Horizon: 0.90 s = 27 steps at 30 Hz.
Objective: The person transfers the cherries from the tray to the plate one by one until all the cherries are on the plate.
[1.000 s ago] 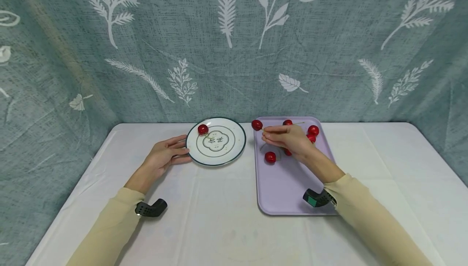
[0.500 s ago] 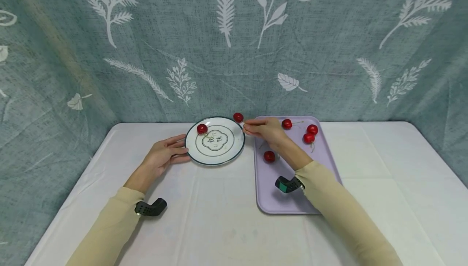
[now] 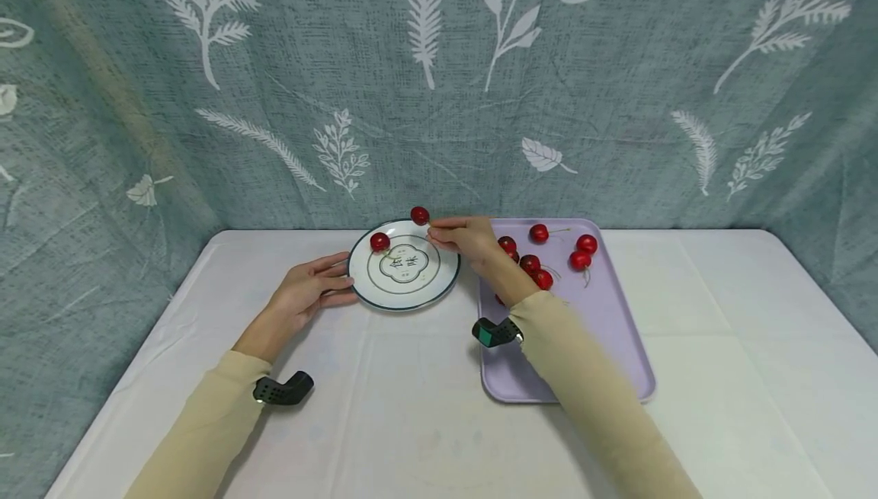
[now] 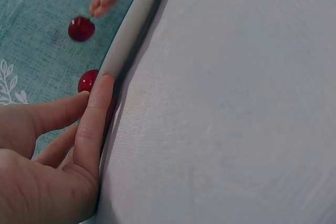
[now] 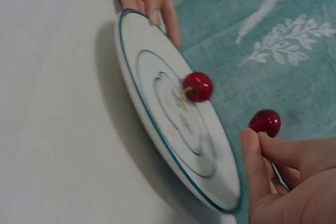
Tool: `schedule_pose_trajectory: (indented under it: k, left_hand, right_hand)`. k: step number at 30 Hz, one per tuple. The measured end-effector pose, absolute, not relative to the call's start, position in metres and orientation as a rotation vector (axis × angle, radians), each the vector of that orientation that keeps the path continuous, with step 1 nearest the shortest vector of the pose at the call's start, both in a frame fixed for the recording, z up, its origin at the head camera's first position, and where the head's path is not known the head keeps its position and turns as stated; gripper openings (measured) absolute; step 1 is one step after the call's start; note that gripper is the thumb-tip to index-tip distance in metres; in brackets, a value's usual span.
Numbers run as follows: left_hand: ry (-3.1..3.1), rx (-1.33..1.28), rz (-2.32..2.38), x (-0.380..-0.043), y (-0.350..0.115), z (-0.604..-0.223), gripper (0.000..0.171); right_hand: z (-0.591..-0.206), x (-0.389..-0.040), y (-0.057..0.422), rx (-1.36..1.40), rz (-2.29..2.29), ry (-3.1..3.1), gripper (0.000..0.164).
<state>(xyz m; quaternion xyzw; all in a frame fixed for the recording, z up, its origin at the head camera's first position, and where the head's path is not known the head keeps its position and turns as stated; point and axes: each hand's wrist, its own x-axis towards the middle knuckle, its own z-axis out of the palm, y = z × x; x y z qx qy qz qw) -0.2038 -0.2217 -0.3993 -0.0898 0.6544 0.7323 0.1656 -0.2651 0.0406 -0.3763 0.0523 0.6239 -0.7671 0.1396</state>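
My left hand (image 3: 307, 292) holds the left rim of a white plate (image 3: 432, 286) with a dark green edge. In the left wrist view its thumb and fingers (image 4: 90, 129) lie on either side of that rim. One red cherry (image 3: 380, 241) with a stem lies on the plate toward the back left. Over the plate's back right edge, my right hand (image 3: 469, 241) pinches another cherry (image 3: 420, 215) by its stem. This held cherry (image 5: 266, 122) hangs clear of the plate in the right wrist view, just beyond my fingertips.
A lilac tray (image 3: 604, 347) lies to the right, partly under my right forearm. Several cherries (image 3: 580, 260) rest in its back half, some hidden behind the arm. White cloth (image 3: 398, 423) covers the table, and a green leaf-patterned curtain (image 3: 439, 141) stands behind.
My right hand has carried the pinched cherry left, from above the tray's back left corner to over the plate's back edge. The left hand and plate have stayed put.
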Motion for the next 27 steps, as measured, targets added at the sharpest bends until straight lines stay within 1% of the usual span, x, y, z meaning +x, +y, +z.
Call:
schedule_pose_trajectory:
  k: [7, 20, 27]
  left_hand:
    - [1.848, -0.269, 2.086, -0.201, -0.221, -0.4, 0.067]
    - [1.844, -0.29, 2.095, -0.205, -0.219, -0.395, 0.067]
    - [1.835, -0.273, 2.095, -0.207, -0.219, -0.397, 0.065]
  right_hand:
    - [-0.385, -0.264, 0.017, 0.133, -2.207, 1.847, 0.029]
    - [-0.391, -0.265, 0.004, 0.091, -2.193, 1.917, 0.026]
    - [-0.396, -0.266, -0.004, 0.092, -2.118, 2.057, 0.021]
